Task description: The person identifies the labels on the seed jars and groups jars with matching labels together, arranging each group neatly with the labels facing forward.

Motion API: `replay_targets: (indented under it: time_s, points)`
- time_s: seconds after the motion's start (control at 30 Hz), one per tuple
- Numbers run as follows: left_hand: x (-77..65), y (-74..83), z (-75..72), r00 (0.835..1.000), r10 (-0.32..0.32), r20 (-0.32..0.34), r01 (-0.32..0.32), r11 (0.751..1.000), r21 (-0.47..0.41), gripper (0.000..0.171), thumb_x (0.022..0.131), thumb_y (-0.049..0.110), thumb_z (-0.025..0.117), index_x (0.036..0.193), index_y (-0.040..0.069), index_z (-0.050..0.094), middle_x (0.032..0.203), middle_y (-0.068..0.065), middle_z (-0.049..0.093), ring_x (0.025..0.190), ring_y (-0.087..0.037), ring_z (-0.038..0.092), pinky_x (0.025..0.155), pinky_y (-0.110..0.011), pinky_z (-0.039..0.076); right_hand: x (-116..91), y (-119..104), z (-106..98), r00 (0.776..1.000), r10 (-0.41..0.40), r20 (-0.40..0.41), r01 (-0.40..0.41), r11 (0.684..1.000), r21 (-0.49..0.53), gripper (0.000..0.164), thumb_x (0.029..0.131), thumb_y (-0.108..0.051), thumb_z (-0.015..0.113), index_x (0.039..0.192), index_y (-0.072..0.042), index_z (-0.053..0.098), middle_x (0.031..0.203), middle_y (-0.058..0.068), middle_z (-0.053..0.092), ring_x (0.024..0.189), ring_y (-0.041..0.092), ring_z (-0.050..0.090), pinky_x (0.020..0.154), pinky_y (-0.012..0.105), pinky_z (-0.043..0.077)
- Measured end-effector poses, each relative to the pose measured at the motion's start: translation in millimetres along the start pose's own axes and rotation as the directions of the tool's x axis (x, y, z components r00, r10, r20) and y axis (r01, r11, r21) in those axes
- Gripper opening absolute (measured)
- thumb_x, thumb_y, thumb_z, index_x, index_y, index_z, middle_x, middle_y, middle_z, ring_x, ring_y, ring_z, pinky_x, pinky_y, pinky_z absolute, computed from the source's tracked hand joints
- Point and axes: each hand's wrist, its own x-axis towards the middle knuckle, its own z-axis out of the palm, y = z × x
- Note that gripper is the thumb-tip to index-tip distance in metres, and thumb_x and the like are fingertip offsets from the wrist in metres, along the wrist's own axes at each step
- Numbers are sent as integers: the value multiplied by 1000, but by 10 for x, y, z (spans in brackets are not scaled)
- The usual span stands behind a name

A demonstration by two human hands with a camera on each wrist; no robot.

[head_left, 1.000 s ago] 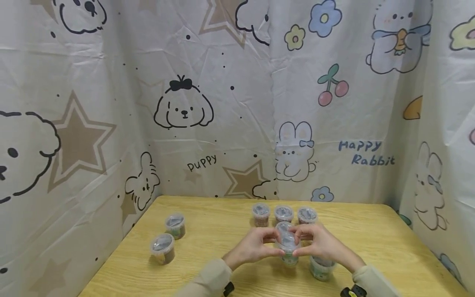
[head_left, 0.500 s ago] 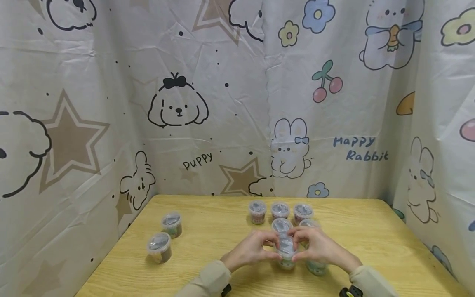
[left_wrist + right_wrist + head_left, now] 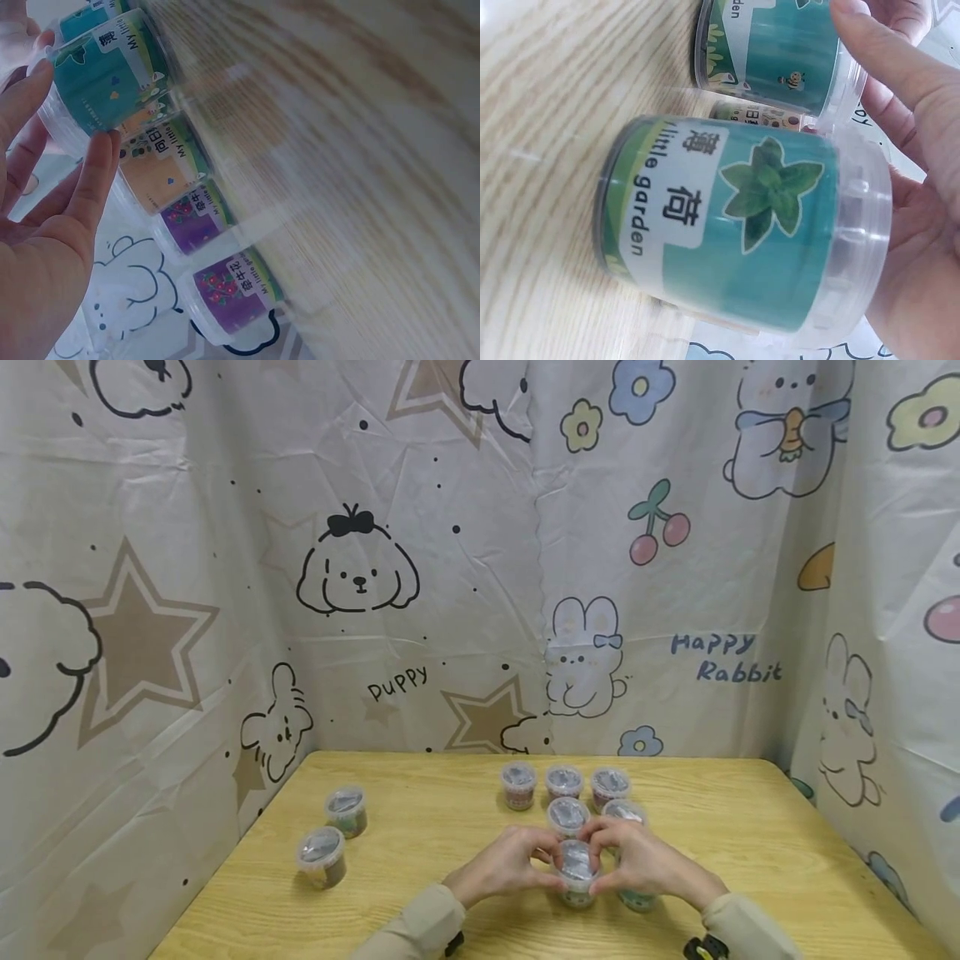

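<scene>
A small clear plastic tub (image 3: 576,862) with a foil-topped lid and teal label sits front-centre on the table. My left hand (image 3: 513,862) pinches its left side near the lid, thumb toward me; my right hand (image 3: 645,860) does the same on the right. In the left wrist view, thumb and fingertips touch the teal tub (image 3: 109,75). Beside it on the right stands another tub (image 3: 757,225) with a mint-leaf picture, partly covered by my right hand in the head view. Just behind are a tub (image 3: 567,814) and another tub (image 3: 624,812), partly hidden by my fingers.
Along the back stand three tubs (image 3: 564,783), purple labels (image 3: 232,292) showing on two. An orange-labelled tub (image 3: 161,172) lies between them and the teal ones. Two more tubs (image 3: 322,856) stand at the table's left. Patterned curtains (image 3: 420,568) enclose the wooden table (image 3: 420,827).
Both hands have drawn the held tub slightly toward me, so a gap shows between its lid and the tub behind. The head view has shifted a little.
</scene>
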Motion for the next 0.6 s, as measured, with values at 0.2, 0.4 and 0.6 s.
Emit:
replay_targets:
  time_s: [0.2, 0.4, 0.6]
  points:
    - [-9, -18, -19, 1000, -9, 14, 9, 1000, 14, 20, 80, 25, 82, 86, 16, 65, 109, 5, 70, 99, 3, 62, 82, -9, 52, 12, -19, 27, 1000, 11, 2, -11, 1000, -7, 30, 65, -39, 88, 70, -28, 59, 118, -3, 66, 109, 22, 62, 95, 49, 53]
    - [-15, -33, -27, 1000, -5, 10, 5, 1000, 4, 21, 80, 24, 82, 85, 15, 64, 105, 6, 69, 97, 4, 61, 81, -10, 53, 21, -25, 28, 999, 42, 23, -42, 999, 9, 30, 66, -37, 88, 70, -29, 59, 119, -4, 65, 110, 22, 62, 96, 47, 53]
    - [-18, -41, -21, 1000, -6, 8, 6, 1000, 6, 20, 80, 25, 82, 86, 16, 65, 101, 7, 68, 94, 4, 61, 80, -10, 53, 19, -19, 26, 999, 28, 16, -28, 1000, 9, 29, 66, -38, 87, 70, -28, 60, 118, -4, 66, 109, 21, 62, 95, 46, 54]
